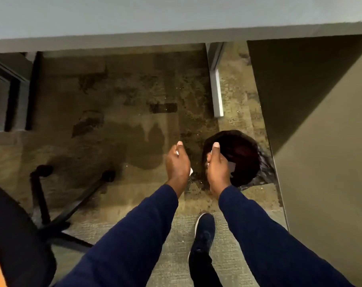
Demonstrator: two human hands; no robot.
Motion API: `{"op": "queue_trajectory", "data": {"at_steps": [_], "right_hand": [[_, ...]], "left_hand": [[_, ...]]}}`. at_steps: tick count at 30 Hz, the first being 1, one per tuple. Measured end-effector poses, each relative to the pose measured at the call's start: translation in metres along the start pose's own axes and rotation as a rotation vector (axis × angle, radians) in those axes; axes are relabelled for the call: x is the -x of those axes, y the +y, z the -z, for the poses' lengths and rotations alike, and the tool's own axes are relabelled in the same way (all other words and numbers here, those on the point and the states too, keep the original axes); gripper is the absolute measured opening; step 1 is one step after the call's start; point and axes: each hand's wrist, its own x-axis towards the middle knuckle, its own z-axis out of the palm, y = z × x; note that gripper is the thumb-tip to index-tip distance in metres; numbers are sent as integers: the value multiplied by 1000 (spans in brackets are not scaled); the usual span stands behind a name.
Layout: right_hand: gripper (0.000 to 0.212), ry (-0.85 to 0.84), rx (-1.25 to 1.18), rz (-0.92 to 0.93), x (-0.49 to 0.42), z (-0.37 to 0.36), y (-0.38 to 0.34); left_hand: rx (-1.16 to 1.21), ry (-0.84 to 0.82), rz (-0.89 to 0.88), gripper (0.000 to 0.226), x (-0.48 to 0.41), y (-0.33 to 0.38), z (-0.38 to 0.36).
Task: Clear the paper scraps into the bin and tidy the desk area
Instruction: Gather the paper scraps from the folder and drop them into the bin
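By one bin (245,154), two hands (177,165) (217,169) gripping scraps (191,171)

The left hand (177,165) and right hand (217,167) each clutch white paper scraps (191,172); the right hangs over the bin (263,160) rim, the left just beside it, above the carpet (118,112).

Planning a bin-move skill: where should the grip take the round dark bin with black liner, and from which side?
Probably take the round dark bin by its rim, from above, on the far arc. It stands upright, mouth open upward; the grey panel crowds its right side, and the right hand, holding white paper scraps, hangs over the left rim.
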Motion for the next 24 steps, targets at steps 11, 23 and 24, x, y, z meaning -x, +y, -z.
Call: {"op": "queue_trajectory", "data": {"at_steps": [11, 23, 24], "right_hand": [[64, 165, 101, -110, -93, 83, 58], [60, 81, -214, -507, -165, 108, 101], [60, 81, -216, -514, -167, 109, 102]], "left_hand": [[-148, -168, 119, 53, -1, -28, -118], [-98, -211, 386, 62, -32, -80, -195], [-52, -196, 384, 56, -32, -80, -199]]}}
